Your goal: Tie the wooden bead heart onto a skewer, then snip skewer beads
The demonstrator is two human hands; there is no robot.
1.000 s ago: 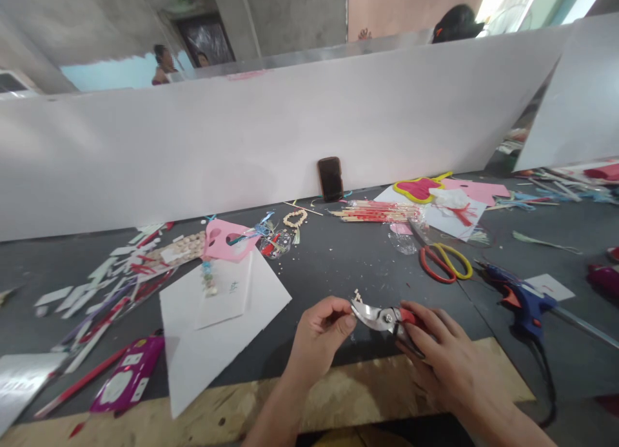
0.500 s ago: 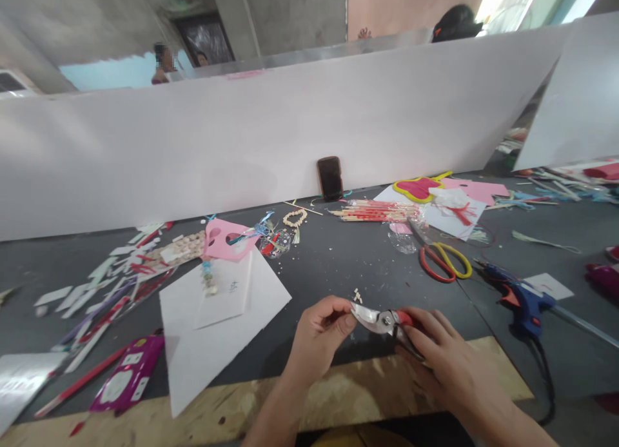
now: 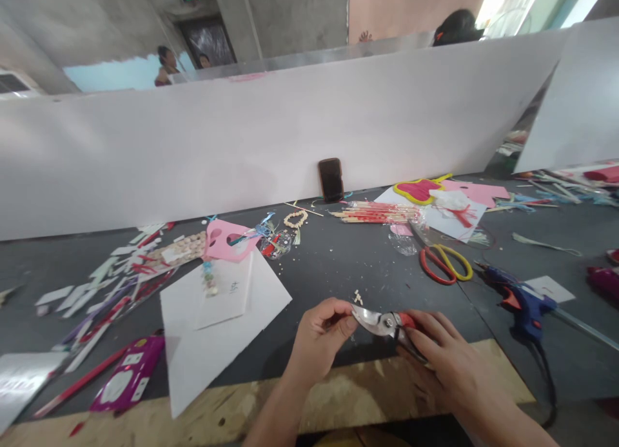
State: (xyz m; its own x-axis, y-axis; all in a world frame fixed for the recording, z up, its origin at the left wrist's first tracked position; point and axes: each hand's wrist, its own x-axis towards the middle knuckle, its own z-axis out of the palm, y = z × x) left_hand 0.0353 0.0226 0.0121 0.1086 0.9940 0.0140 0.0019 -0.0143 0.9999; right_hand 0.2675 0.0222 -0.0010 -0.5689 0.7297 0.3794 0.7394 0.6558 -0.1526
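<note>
My right hand (image 3: 442, 353) is wrapped round the red-handled pruning shears (image 3: 382, 322), whose curved metal blades point left. At the blade tips, my left hand (image 3: 322, 337) is closed in a pinch; whatever sits between its thumb and forefinger is too small or hidden to make out. Just beyond the tips lie several small pale cut pieces (image 3: 358, 297) on the dark table. A wooden strip (image 3: 358, 392) runs along the table's front edge below both wrists.
White paper (image 3: 261, 292) and a purple packet (image 3: 128, 373) lie left. Scissors (image 3: 445, 263) and a blue glue gun (image 3: 527, 308) lie right. Behind are bundled sticks (image 3: 377, 211), a heart-shaped bead loop (image 3: 296, 219) and a phone (image 3: 331, 179) against a white partition (image 3: 242, 137). People are beyond it.
Almost nothing differs. The whole view has shifted very slightly; both hands and the pruning shears keep the same position and pose.
</note>
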